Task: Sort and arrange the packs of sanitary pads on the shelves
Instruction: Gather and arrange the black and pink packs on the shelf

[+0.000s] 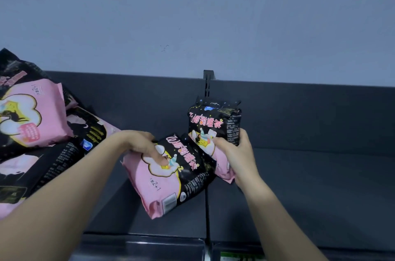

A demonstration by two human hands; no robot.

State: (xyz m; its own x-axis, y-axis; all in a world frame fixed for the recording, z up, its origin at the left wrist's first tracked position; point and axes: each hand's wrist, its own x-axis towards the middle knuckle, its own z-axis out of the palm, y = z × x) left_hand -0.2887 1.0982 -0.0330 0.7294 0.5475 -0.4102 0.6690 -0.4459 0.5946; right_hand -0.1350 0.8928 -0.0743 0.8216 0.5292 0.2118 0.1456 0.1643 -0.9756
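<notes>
The left hand (143,145) curled its fingers (158,158) round a tilted pink pack (164,183) above the shelf (310,192). Just right, the right hand (240,153) gripped an upright black pack (215,119) by its bottom.

— A shop, is it?
— Looks like one. Dark metal shelf (320,186) with a slotted post (208,83) at the back, plain wall (192,14) behind.
— And the stock?
— The same pack (32,121) several times over, heaped at the left. A glossy rail (139,245) runs along the front edge, with what looks like a green tag (241,258) below.
</notes>
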